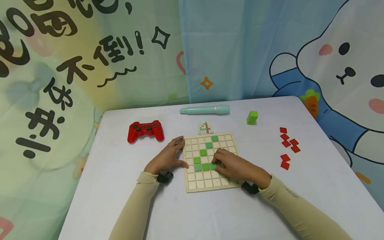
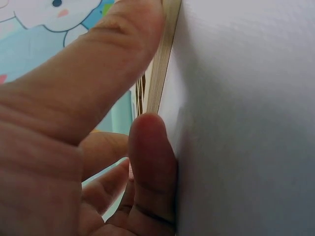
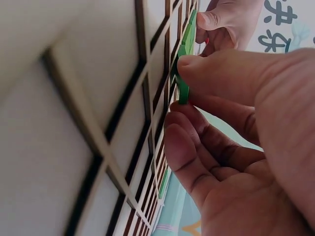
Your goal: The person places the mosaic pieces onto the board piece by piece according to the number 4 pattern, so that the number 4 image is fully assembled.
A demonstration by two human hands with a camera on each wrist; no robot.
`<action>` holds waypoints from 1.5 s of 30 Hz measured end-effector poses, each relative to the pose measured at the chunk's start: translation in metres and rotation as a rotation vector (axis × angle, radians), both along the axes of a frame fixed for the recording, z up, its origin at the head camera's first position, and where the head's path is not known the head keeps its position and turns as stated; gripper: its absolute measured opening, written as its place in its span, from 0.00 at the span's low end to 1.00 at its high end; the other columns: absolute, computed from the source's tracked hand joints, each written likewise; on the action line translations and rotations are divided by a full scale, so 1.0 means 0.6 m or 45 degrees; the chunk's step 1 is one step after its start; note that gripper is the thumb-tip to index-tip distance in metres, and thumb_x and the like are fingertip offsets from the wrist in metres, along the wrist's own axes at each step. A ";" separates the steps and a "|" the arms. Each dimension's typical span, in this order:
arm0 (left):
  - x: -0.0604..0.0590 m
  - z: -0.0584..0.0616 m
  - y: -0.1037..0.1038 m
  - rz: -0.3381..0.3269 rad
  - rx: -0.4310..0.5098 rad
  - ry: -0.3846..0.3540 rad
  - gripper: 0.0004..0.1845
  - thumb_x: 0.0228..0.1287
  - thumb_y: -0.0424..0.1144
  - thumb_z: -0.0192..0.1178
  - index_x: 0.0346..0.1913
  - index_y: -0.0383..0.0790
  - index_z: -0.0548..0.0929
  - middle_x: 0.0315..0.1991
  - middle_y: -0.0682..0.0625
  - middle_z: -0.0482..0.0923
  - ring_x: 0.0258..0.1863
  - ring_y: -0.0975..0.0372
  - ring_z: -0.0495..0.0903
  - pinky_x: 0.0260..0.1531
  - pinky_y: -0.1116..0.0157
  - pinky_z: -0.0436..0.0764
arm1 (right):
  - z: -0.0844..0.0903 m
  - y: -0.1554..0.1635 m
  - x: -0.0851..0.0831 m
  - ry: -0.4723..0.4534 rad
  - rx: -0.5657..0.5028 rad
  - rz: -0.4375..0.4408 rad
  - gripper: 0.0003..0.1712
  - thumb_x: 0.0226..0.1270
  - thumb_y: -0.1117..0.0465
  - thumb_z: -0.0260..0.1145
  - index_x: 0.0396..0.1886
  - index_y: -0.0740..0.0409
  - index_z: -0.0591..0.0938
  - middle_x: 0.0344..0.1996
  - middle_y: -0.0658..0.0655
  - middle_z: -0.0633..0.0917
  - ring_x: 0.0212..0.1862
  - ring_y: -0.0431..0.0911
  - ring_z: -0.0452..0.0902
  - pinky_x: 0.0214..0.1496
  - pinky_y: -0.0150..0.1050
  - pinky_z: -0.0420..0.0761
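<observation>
On the grid board (image 1: 210, 186), right hand (image 1: 232, 165) pinches a green tile (image 3: 183, 83).

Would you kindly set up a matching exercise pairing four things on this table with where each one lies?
Things:
1. red plastic game controller
2. light green block
3. flat red square tiles
4. teal pen-shaped wand

Places:
A. scattered right of the wooden grid board
B. far edge, behind the board
C. left of the board, beyond the left hand
D. between the wand and the red tiles

Pairs: 1-C, 2-D, 3-A, 4-B
</observation>
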State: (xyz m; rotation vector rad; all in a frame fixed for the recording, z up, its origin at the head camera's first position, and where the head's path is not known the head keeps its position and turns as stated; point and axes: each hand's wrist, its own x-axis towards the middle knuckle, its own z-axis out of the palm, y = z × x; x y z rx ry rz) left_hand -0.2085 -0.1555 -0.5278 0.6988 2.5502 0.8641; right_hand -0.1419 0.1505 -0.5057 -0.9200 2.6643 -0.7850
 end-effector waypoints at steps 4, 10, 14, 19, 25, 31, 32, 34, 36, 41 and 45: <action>-0.001 0.002 0.001 0.000 -0.009 0.008 0.61 0.53 0.49 0.84 0.84 0.37 0.58 0.88 0.44 0.50 0.87 0.46 0.54 0.82 0.48 0.67 | 0.002 -0.002 -0.001 0.030 -0.008 0.008 0.05 0.74 0.64 0.71 0.46 0.56 0.85 0.46 0.52 0.82 0.46 0.41 0.77 0.49 0.37 0.84; -0.002 0.002 0.001 -0.004 -0.003 0.009 0.61 0.52 0.49 0.84 0.84 0.36 0.58 0.88 0.44 0.50 0.87 0.46 0.54 0.82 0.48 0.67 | 0.000 -0.009 -0.007 0.073 -0.019 0.020 0.05 0.70 0.63 0.75 0.41 0.56 0.85 0.42 0.51 0.81 0.43 0.40 0.77 0.46 0.36 0.83; -0.002 0.000 0.001 -0.007 -0.009 0.010 0.62 0.53 0.50 0.84 0.84 0.36 0.58 0.88 0.43 0.50 0.87 0.46 0.53 0.82 0.48 0.65 | -0.002 -0.013 -0.009 0.023 -0.016 -0.005 0.06 0.71 0.60 0.75 0.40 0.54 0.84 0.42 0.50 0.81 0.41 0.39 0.76 0.44 0.34 0.82; 0.001 0.000 0.003 -0.011 -0.028 0.011 0.61 0.53 0.50 0.83 0.84 0.37 0.58 0.88 0.43 0.50 0.87 0.46 0.53 0.83 0.49 0.65 | 0.003 0.000 -0.003 -0.019 -0.027 -0.067 0.10 0.76 0.57 0.71 0.50 0.56 0.86 0.47 0.52 0.83 0.48 0.42 0.79 0.51 0.39 0.85; 0.002 0.002 0.006 -0.001 -0.024 0.007 0.61 0.53 0.50 0.84 0.85 0.37 0.58 0.88 0.43 0.50 0.87 0.46 0.53 0.82 0.49 0.66 | 0.027 0.063 0.012 0.093 -0.155 -0.280 0.13 0.80 0.60 0.66 0.58 0.56 0.84 0.51 0.52 0.85 0.48 0.40 0.79 0.50 0.40 0.86; 0.003 0.001 0.005 0.000 -0.031 0.005 0.62 0.53 0.50 0.84 0.85 0.39 0.57 0.88 0.44 0.49 0.87 0.47 0.53 0.82 0.49 0.66 | 0.044 0.169 0.036 0.286 -0.315 -0.596 0.14 0.79 0.67 0.65 0.60 0.55 0.84 0.52 0.56 0.88 0.49 0.29 0.76 0.53 0.17 0.75; 0.003 0.001 0.006 0.001 -0.028 0.008 0.62 0.53 0.50 0.84 0.85 0.38 0.57 0.88 0.44 0.49 0.87 0.47 0.53 0.82 0.48 0.66 | 0.046 0.189 0.040 0.304 -0.335 -0.660 0.14 0.80 0.66 0.64 0.61 0.56 0.84 0.52 0.57 0.88 0.49 0.26 0.75 0.52 0.15 0.73; 0.003 0.001 0.005 0.002 -0.030 0.005 0.62 0.53 0.50 0.84 0.85 0.39 0.57 0.88 0.44 0.49 0.87 0.47 0.53 0.82 0.48 0.66 | 0.046 0.232 0.046 0.315 -0.373 -0.804 0.15 0.82 0.64 0.62 0.62 0.58 0.83 0.53 0.59 0.87 0.50 0.22 0.73 0.54 0.11 0.70; 0.003 0.000 0.005 0.006 -0.028 0.000 0.62 0.53 0.50 0.84 0.85 0.39 0.57 0.88 0.44 0.49 0.87 0.47 0.52 0.82 0.48 0.65 | 0.040 0.277 0.050 0.300 -0.379 -0.963 0.17 0.85 0.59 0.59 0.65 0.58 0.82 0.54 0.58 0.86 0.49 0.19 0.72 0.52 0.09 0.68; 0.004 -0.001 0.003 0.013 -0.027 0.003 0.61 0.53 0.50 0.84 0.85 0.38 0.58 0.88 0.44 0.50 0.87 0.47 0.53 0.82 0.48 0.66 | 0.004 0.374 0.055 0.227 -0.287 -1.264 0.24 0.87 0.48 0.54 0.70 0.55 0.79 0.58 0.58 0.83 0.46 0.23 0.71 0.47 0.09 0.67; 0.006 0.001 0.004 0.012 -0.026 -0.006 0.61 0.53 0.50 0.84 0.85 0.39 0.58 0.88 0.45 0.49 0.87 0.47 0.52 0.82 0.48 0.66 | -0.031 0.420 0.063 0.151 -0.154 -1.317 0.25 0.87 0.48 0.53 0.71 0.58 0.78 0.63 0.65 0.83 0.53 0.41 0.77 0.53 0.24 0.74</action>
